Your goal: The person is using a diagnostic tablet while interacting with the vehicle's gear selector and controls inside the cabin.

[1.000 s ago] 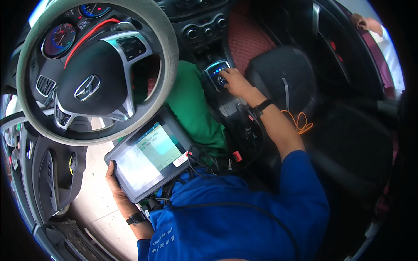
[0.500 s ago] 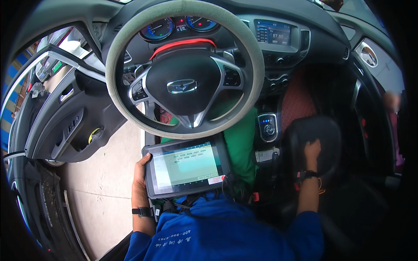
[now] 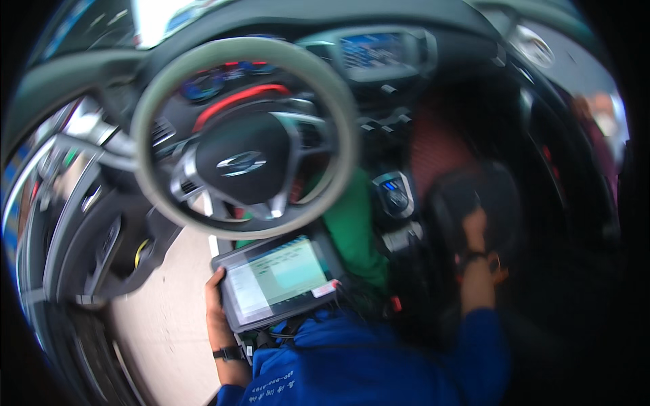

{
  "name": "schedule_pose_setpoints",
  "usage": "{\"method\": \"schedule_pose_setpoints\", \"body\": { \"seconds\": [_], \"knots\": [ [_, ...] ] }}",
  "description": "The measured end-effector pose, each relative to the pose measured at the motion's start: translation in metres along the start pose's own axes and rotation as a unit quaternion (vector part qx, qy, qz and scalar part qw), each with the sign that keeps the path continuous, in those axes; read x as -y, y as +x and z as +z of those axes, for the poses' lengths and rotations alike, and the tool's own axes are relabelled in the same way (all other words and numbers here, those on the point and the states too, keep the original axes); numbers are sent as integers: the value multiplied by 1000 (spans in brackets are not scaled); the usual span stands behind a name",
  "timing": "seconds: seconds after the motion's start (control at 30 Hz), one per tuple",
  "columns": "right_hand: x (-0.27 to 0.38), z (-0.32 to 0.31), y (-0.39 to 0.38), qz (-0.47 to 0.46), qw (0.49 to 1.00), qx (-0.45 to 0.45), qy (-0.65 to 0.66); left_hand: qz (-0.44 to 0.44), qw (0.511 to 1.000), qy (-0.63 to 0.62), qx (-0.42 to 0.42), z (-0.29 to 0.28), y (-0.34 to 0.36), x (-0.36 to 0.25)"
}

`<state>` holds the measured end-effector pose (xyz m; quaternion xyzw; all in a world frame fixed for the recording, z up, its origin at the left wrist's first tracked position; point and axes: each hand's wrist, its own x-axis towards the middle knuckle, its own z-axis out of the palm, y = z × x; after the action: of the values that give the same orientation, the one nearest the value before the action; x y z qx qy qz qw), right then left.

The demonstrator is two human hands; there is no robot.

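Note:
A black-framed tablet [image 3: 276, 279] with a lit, pale screen lies across my lap, below the steering wheel [image 3: 242, 164]. My left hand [image 3: 215, 294] grips its left edge, with the thumb over the frame and the other fingers hidden underneath. Off to the right, my right hand [image 3: 475, 227] rests on the dark passenger seat [image 3: 497, 193]. Motion blur smears its fingers, and no object shows in it. Dark cables [image 3: 352, 298] run beside the tablet's lower right corner.
The driver's door [image 3: 112, 247] stands open at the left, above a pale floor [image 3: 156, 331]. A lit dashboard screen [image 3: 372, 54] and a round gear knob [image 3: 394, 195] are to the right of the wheel. A person [image 3: 602, 128] is outside the far right window.
The whole view has swung and blurred, with the wheel and dashboard shifting left in the picture. My left hand stays on the tablet, and my right hand stays on the seat.

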<state>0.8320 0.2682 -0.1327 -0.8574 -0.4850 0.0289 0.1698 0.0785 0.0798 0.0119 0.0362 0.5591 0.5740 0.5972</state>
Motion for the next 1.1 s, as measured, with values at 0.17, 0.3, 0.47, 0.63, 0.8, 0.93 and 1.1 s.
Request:
{"method": "schedule_pose_setpoints", "body": {
  "seconds": [0.17,0.3,0.47,0.63,0.8,0.93,1.1],
  "knots": [
    [162,-59,-26,-166,966,156,124,26,999,23,18,-2,-11,3],
    [188,-42,-49,-230,941,205,138,33,998,50,18,-1,6,2],
    [189,-23,-60,-214,938,222,162,35,997,64,6,11,-5,4],
    [193,-16,-70,-259,928,218,154,44,995,87,-14,13,-16,5],
    [189,2,-70,-255,935,189,158,56,994,87,-26,1,-5,5],
    [178,1,-66,-242,940,170,168,48,993,106,-21,15,1,4],
    [202,6,-53,-307,918,203,146,200,917,300,-171,-49,32,5]
  ]
}}
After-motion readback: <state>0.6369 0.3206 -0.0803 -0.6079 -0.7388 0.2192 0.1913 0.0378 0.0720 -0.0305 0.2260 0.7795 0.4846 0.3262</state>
